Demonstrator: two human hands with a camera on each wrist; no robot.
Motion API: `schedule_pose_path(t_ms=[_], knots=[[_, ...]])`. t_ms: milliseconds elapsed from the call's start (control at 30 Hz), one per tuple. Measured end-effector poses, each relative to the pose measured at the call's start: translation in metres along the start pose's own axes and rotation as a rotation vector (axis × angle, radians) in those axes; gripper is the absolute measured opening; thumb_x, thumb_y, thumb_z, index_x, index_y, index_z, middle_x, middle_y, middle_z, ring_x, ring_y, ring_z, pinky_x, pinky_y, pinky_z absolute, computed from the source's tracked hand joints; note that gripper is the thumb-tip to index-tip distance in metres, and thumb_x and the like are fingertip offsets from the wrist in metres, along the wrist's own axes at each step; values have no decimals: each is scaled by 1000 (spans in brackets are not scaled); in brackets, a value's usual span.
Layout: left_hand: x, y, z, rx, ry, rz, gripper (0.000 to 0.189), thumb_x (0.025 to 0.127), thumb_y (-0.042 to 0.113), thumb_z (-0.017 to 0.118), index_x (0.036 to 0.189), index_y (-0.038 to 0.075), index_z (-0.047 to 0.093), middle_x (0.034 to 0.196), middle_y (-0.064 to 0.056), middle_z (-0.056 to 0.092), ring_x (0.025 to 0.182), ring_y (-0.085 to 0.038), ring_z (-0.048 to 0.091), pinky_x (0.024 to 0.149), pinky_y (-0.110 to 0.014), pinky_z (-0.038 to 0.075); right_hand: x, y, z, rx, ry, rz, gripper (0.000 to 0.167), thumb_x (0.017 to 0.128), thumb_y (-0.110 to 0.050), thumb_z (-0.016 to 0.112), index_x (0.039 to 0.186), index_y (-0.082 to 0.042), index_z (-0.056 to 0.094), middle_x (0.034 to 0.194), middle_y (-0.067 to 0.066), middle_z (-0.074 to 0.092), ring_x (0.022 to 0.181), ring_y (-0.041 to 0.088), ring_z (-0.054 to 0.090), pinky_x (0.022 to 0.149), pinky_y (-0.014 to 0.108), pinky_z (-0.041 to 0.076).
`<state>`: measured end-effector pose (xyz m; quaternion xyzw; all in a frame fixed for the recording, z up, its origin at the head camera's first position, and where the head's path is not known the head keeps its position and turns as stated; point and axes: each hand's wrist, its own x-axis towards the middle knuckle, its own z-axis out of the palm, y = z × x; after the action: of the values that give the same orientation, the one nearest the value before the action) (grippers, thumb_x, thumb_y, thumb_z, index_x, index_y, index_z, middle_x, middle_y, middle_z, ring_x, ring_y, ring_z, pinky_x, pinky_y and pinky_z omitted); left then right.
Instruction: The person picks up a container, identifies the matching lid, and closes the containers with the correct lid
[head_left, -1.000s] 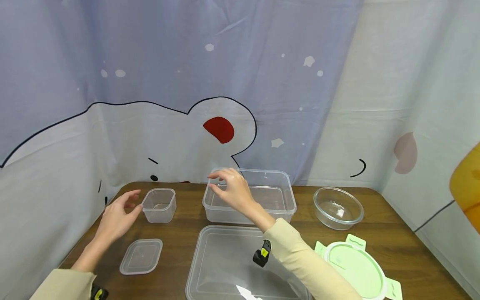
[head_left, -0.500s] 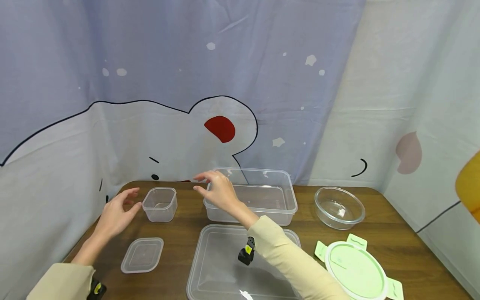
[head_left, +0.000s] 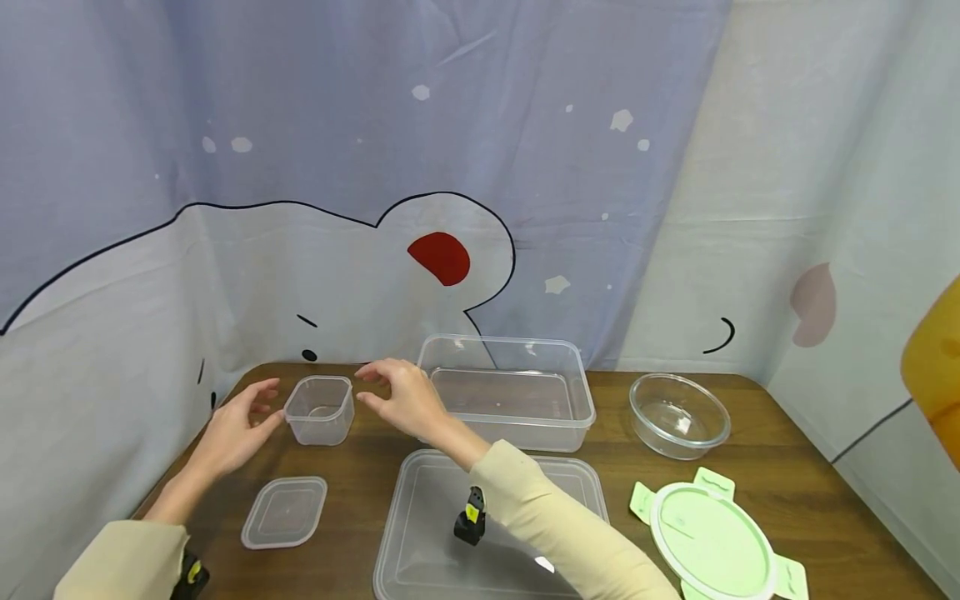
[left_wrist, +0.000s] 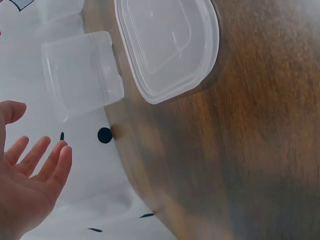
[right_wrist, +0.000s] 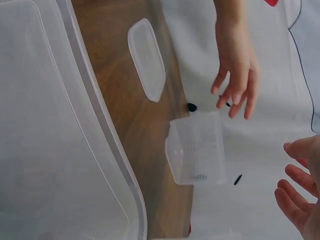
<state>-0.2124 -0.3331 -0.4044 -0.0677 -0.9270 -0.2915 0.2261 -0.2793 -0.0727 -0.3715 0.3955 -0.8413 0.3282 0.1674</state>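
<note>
A small clear square container (head_left: 320, 421) stands on the table between both hands, its top uncovered. My left hand (head_left: 231, 437) is at its left side, fingers relaxed and thumb tip right at the rim. My right hand (head_left: 408, 402) hovers to its right, thumb and fingers spread apart with nothing between them. The right wrist view has the small container (right_wrist: 197, 150) with the left hand (right_wrist: 237, 65) and right hand (right_wrist: 305, 185) on either side. Nearer the front, the small container's flat lid (head_left: 285, 512) lies alone; the left wrist view shows this lid (left_wrist: 170, 45) too.
Behind the right forearm is a large clear rectangular container (head_left: 517, 417), with a large translucent lid (head_left: 431, 542) in front. At the right sit a round glass bowl (head_left: 678, 417) and a green lid (head_left: 712, 542) with side flaps. A printed curtain (head_left: 585, 167) hangs behind the table.
My right hand has moved left, from over the large container toward the small one. My left hand has stayed nearly still beside the small container.
</note>
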Motion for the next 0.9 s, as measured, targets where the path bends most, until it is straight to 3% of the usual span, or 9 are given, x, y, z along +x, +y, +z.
schedule_pose_path(t_ms=[300,433,533,733,800,900], knots=[[5,-11,1,-16,-60,-14,53,88,10,65,134,-5,44,120,-28,59,103,-44,60,78,-33,51,-6,-9,23,-57,-81,-65,23,87,-23,71,108,-17,70,100,-5,73,88,6,64,77,9,44],[7,-15,0,-68,-87,-23,53,89,9,65,135,-7,43,121,-30,58,105,-44,58,77,-13,45,-10,-15,33,-40,-130,-51,24,86,-25,72,108,-16,70,99,-4,73,87,6,63,74,7,42],[8,-18,0,-104,-103,-34,54,89,8,64,136,-8,41,123,-32,57,106,-46,57,76,-4,40,-12,-21,39,-28,-155,-41,24,86,-25,73,108,-16,70,100,-5,73,88,7,64,72,6,41],[10,-21,2,-128,-128,-50,56,89,4,62,138,-8,38,125,-33,55,108,-46,56,80,-22,51,-13,-25,52,4,-185,-13,24,85,-26,73,108,-18,71,99,-7,73,86,4,66,71,3,41],[10,-22,4,-134,-132,-52,57,88,2,61,138,-8,37,126,-33,54,108,-46,56,81,-22,50,-14,-25,56,39,-210,15,24,85,-26,73,108,-17,71,98,-6,74,85,3,66,70,2,41],[12,-24,6,-166,-147,-52,59,86,-2,60,139,-9,34,128,-34,52,110,-46,53,79,-13,45,-17,-27,60,80,-246,58,25,85,-26,74,107,-16,72,98,-5,74,82,2,66,67,3,40]])
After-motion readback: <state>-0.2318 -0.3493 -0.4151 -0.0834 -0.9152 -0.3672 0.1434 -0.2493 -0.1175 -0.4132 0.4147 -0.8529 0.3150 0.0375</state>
